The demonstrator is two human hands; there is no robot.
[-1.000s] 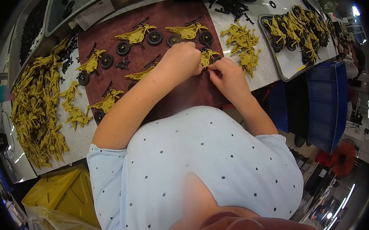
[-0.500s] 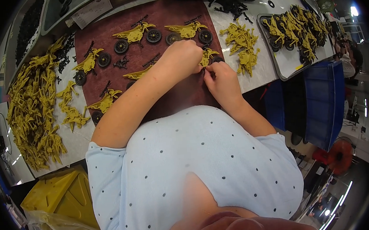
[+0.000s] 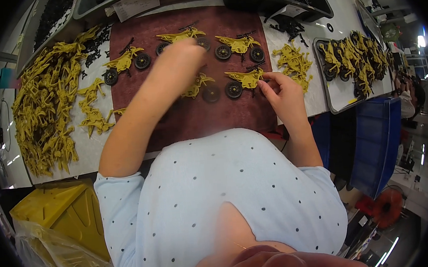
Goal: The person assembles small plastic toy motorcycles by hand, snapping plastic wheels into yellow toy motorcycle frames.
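I am looking down, from far off, on a dark red cloth (image 3: pixel 174 126) where yellow toy motorbikes with black wheels are resting in loose rows. Near the cloth's right edge, one toy motorbike (image 3: pixel 245 78) is lying with a black wheel (image 3: pixel 233 89) at its left end. The right hand (image 3: pixel 285 93) is reaching to its other end, thumb and forefinger closing in on it; I cannot tell whether they are pinching it. The left hand (image 3: pixel 186 58) is hovering, blurred and curled, over the upper middle of the cloth, partly hiding another motorbike (image 3: pixel 180 35); I cannot tell whether its fingers are gripping anything. Between the hands, a partly covered yellow body (image 3: pixel 200 83) is lying near a loose-looking wheel (image 3: pixel 211 92). Left of the cloth, a large heap of yellow parts (image 3: pixel 48 105) is spreading over the pale table (image 3: pixel 89 154). At right, a tray (image 3: pixel 337 92) is holding more yellow-and-black pieces.
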